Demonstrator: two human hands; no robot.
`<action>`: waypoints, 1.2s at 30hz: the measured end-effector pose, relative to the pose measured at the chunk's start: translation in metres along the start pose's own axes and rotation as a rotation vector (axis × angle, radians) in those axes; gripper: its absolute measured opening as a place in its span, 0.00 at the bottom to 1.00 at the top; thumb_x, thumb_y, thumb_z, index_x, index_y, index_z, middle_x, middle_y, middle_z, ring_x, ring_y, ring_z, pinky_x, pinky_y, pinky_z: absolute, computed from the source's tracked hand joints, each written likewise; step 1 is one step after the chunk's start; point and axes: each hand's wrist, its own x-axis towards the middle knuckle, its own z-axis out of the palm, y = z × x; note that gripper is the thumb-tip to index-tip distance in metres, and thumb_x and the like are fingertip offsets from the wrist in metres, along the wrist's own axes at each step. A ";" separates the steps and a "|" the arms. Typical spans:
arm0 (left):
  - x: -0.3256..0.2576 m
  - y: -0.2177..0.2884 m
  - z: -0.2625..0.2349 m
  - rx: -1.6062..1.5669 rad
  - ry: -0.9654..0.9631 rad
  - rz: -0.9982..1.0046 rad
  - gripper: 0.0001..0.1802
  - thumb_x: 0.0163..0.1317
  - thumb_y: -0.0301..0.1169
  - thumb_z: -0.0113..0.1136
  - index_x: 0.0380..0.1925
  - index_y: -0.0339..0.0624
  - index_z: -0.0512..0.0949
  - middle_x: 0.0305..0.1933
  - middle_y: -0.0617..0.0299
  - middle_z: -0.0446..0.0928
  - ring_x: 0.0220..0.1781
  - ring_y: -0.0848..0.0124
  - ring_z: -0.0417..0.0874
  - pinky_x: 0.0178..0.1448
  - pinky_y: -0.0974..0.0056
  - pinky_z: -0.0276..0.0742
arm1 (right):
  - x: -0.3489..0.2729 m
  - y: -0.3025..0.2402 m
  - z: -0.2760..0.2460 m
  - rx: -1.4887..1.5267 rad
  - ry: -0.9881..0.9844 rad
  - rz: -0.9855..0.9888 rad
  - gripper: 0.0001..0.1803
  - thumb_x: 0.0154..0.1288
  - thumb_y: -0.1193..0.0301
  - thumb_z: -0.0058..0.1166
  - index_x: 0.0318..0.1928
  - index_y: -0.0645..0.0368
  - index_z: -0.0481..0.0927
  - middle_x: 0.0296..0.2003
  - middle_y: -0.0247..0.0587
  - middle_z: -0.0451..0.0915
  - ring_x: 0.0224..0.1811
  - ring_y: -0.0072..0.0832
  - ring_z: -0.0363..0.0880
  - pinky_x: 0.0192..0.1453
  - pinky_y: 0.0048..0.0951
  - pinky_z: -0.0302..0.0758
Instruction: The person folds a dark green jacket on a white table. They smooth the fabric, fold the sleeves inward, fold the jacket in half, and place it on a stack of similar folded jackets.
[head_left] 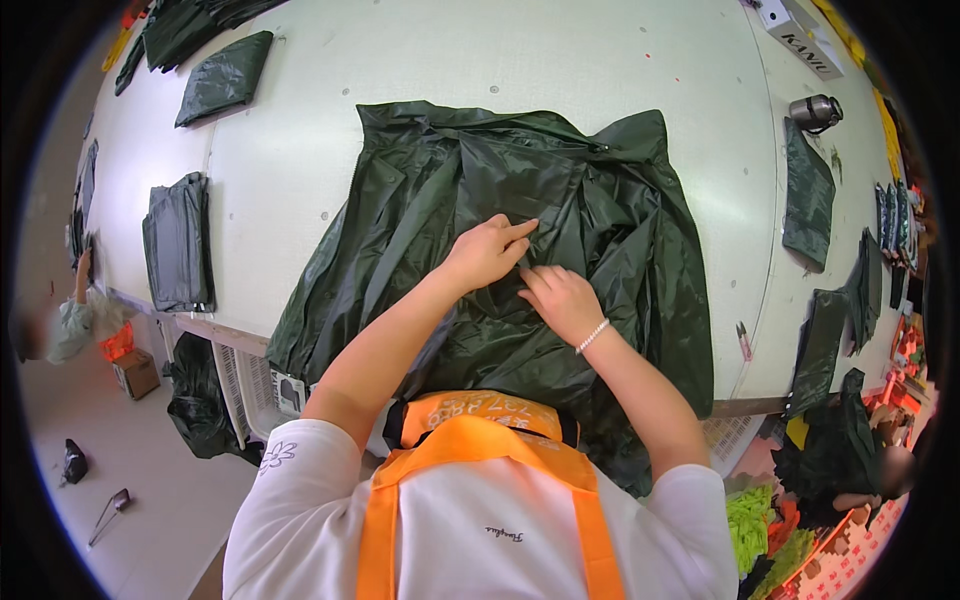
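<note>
While both hands work at its middle, a dark green jacket (600, 220) lies spread flat on the white table (300, 130), its lower edge hanging over the near table edge toward the person. The left hand (487, 252) rests on the fabric with fingers curled and pressed together, thumb and forefinger pinching a fold of the cloth near the centre seam. The right hand (562, 299) lies just beside it, palm down, its fingers bent close together and gripping the same fold from the other side; the fingertips of the two hands nearly meet. A beaded bracelet (592, 336) circles the right wrist.

Folded dark green pieces (178, 242) sit on the table's left part, well apart from the jacket, with another folded piece (224, 78) farther up. More green panels (808, 195) lie along the right side, near a metal flask (815, 111). A small pair of snips (744, 341) rests near the right table edge. An orange apron strap (470, 440) crosses the person's white shirt.
</note>
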 end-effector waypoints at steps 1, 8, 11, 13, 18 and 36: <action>0.001 -0.002 0.001 -0.021 -0.016 -0.004 0.20 0.62 0.35 0.51 0.55 0.52 0.76 0.32 0.56 0.71 0.35 0.59 0.76 0.41 0.59 0.71 | 0.008 0.000 -0.005 0.013 -0.063 0.021 0.27 0.55 0.59 0.60 0.53 0.59 0.72 0.39 0.39 0.75 0.44 0.35 0.74 0.52 0.35 0.70; 0.008 -0.016 0.008 -0.145 0.000 0.007 0.19 0.65 0.35 0.48 0.56 0.48 0.75 0.34 0.56 0.73 0.37 0.61 0.76 0.43 0.60 0.70 | -0.017 -0.008 -0.057 -0.143 -0.107 -0.235 0.38 0.48 0.57 0.66 0.59 0.55 0.68 0.53 0.43 0.70 0.59 0.41 0.66 0.67 0.40 0.60; 0.017 -0.025 0.008 -0.386 -0.037 0.017 0.22 0.68 0.38 0.46 0.59 0.43 0.72 0.39 0.59 0.74 0.38 0.70 0.74 0.45 0.64 0.69 | -0.028 0.008 -0.038 -0.159 0.003 -0.222 0.30 0.49 0.69 0.63 0.55 0.53 0.70 0.51 0.39 0.72 0.56 0.36 0.69 0.62 0.36 0.66; 0.019 -0.015 0.002 -0.524 -0.158 -0.121 0.23 0.69 0.39 0.44 0.60 0.43 0.71 0.41 0.62 0.74 0.38 0.71 0.72 0.47 0.67 0.68 | -0.026 0.014 -0.030 -0.068 0.048 -0.218 0.20 0.52 0.69 0.60 0.47 0.54 0.74 0.45 0.37 0.76 0.50 0.34 0.73 0.55 0.35 0.70; 0.021 -0.017 -0.002 -0.678 -0.317 -0.265 0.27 0.69 0.44 0.40 0.61 0.40 0.69 0.44 0.64 0.73 0.39 0.73 0.70 0.48 0.70 0.67 | 0.028 0.000 -0.025 0.097 -0.062 0.305 0.16 0.62 0.58 0.53 0.28 0.59 0.80 0.27 0.46 0.80 0.34 0.42 0.80 0.37 0.40 0.76; -0.026 -0.038 -0.006 -0.019 -0.040 0.239 0.07 0.55 0.28 0.61 0.32 0.37 0.81 0.32 0.57 0.81 0.34 0.61 0.82 0.41 0.62 0.76 | 0.036 -0.024 -0.030 -0.096 0.334 -0.031 0.12 0.54 0.65 0.60 0.30 0.57 0.73 0.35 0.39 0.74 0.46 0.37 0.72 0.48 0.37 0.68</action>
